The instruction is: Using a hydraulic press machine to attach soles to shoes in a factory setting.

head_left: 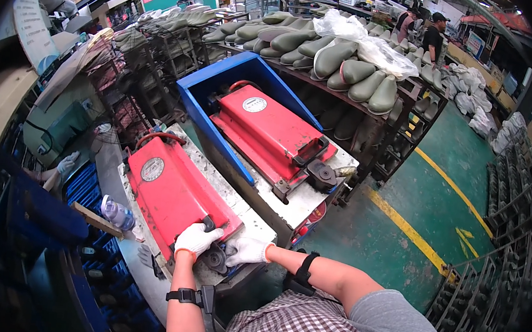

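In front of me stands a machine with a long red cover (177, 186), scuffed and dusty. My left hand (197, 240), in a white knitted glove, is closed round the black handle (208, 222) at the cover's near end. Just below the handle sits a dark, rounded metal part (214, 259). My right hand (247, 252), also gloved, is bent against the near right corner of the machine beside that part. Its fingertips are partly hidden, and what they grip does not show.
A second red-covered machine (269, 128) sits right of mine inside a blue frame (187, 85). Beyond it, racks hold many grey-green shoe forms (343, 61). A bottle (117, 212) stands left on the bench. Yellow lines (407, 227) mark the green floor; two people (433, 38) are far off.
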Demonstrator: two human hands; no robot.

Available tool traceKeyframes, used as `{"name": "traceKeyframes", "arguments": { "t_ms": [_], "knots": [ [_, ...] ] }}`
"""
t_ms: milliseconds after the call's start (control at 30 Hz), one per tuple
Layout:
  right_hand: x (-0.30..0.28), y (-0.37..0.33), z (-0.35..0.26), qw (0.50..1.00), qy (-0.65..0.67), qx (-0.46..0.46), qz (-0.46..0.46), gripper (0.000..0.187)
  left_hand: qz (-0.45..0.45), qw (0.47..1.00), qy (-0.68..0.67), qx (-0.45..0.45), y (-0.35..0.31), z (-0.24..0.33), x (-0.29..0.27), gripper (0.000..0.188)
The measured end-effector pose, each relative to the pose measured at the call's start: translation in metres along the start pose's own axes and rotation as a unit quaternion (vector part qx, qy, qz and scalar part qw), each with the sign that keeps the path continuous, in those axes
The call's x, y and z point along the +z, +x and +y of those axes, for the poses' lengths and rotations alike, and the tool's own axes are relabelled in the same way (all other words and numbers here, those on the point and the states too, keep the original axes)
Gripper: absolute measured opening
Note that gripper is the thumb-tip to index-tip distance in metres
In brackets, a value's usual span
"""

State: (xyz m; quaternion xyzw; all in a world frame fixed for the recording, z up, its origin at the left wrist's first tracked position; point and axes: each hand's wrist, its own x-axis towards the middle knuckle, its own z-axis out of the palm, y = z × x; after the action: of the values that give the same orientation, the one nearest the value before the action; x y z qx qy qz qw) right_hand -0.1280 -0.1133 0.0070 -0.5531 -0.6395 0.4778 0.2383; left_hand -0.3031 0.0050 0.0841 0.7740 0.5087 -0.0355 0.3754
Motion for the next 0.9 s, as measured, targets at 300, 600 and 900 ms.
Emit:
{"name": "traceKeyframes", "arguments": {
  "t_ms": [300, 600, 900],
  "knots": [
    [-0.007, -0.009, -0.016, 0.979, 0.124, 0.142, -0.081, 0.035, -0.001, 1.0, 0.009, -0.014, 0.003, -0.004, 0.003, 0.065],
    [-0.006, -0.004, -0.01, 0.978, 0.134, 0.131, -0.086, 0.033, 0.034, 0.997, -0.072, 0.009, 0.008, -0.008, 0.009, 0.043],
    [-0.004, -0.006, -0.012, 0.979, 0.136, 0.132, -0.075, 0.033, 0.026, 0.996, -0.085, -0.014, 0.007, -0.007, 0.008, 0.039]
  ]
}}
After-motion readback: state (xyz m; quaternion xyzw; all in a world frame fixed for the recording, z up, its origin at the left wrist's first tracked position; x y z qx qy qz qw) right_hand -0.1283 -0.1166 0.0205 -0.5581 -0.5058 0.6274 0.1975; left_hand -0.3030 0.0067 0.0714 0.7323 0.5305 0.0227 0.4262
